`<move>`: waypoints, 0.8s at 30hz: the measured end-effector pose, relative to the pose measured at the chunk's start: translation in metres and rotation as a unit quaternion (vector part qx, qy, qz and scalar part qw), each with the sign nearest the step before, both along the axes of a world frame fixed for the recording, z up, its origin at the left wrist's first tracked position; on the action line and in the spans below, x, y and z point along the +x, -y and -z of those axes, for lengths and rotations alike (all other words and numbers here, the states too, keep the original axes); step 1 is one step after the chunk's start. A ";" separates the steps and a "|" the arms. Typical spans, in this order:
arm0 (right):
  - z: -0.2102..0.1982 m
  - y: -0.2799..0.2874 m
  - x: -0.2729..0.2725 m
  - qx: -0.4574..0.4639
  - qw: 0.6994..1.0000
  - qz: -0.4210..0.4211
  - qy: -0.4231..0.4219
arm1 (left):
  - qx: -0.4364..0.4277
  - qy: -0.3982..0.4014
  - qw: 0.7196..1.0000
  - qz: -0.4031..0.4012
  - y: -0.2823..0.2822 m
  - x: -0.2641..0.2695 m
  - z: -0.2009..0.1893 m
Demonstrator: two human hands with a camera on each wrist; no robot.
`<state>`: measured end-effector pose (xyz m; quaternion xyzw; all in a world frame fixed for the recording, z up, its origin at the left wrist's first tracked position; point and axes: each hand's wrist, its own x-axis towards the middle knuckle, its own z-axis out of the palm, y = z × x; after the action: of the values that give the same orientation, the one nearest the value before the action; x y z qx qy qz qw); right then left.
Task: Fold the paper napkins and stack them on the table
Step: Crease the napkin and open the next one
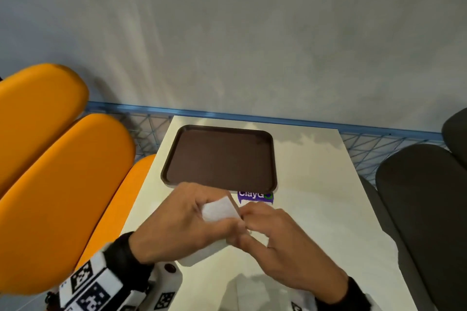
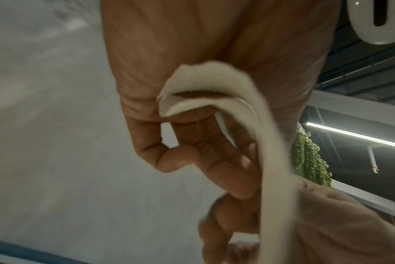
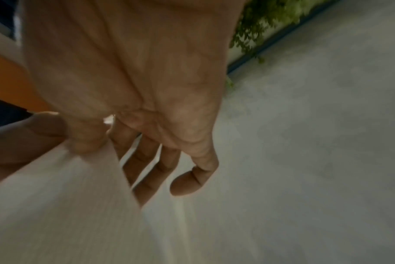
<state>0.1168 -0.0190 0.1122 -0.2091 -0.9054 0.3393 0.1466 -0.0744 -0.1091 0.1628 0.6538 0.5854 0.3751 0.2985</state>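
A white paper napkin (image 1: pixel 217 209) is held up above the cream table (image 1: pixel 316 197), between both hands. My left hand (image 1: pixel 187 222) grips its left part, fingers curled round it; in the left wrist view the napkin (image 2: pixel 255 125) bends in a curl past the palm. My right hand (image 1: pixel 275 232) pinches the napkin's right edge with thumb and forefinger, the other fingers loosely spread. In the right wrist view the napkin (image 3: pixel 67 205) stretches blurred from under the thumb (image 3: pixel 88 141). More white napkin shows below the hands (image 1: pixel 199 254).
A dark brown tray (image 1: pixel 219 156) lies on the table's far half, just beyond the hands, with a purple sticker (image 1: pixel 255 197) at its near right corner. Orange seats (image 1: pixel 63 171) stand at the left, dark seats (image 1: pixel 424 197) at the right. A grey wall rises behind.
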 end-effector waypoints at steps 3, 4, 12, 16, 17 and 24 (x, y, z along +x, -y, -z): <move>-0.001 0.006 -0.009 -0.044 0.999 -0.017 -0.024 | 0.030 0.057 0.997 -0.050 0.002 -0.015 0.001; -0.001 0.003 -0.008 -0.058 0.998 -0.020 -0.016 | 0.036 0.087 0.992 -0.081 0.004 -0.026 0.000; 0.017 0.000 -0.040 -0.153 0.977 -0.060 0.136 | -0.220 0.137 0.966 -0.017 0.028 -0.059 0.044; 0.059 -0.001 -0.065 -0.247 0.950 -0.022 0.192 | -0.250 0.115 0.959 -0.070 0.028 -0.078 0.092; 0.073 -0.002 -0.069 -0.278 0.937 -0.008 0.212 | -0.258 0.143 0.950 -0.106 0.030 -0.090 0.107; 0.165 -0.006 -0.105 -0.466 0.843 0.247 0.106 | -0.348 0.237 0.867 -0.266 0.030 -0.167 0.214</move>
<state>0.0115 -0.0126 -0.0529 -0.5046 -0.5691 0.6491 0.0140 -0.2416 -0.1393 -0.0516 0.2185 0.7410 0.3561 0.5257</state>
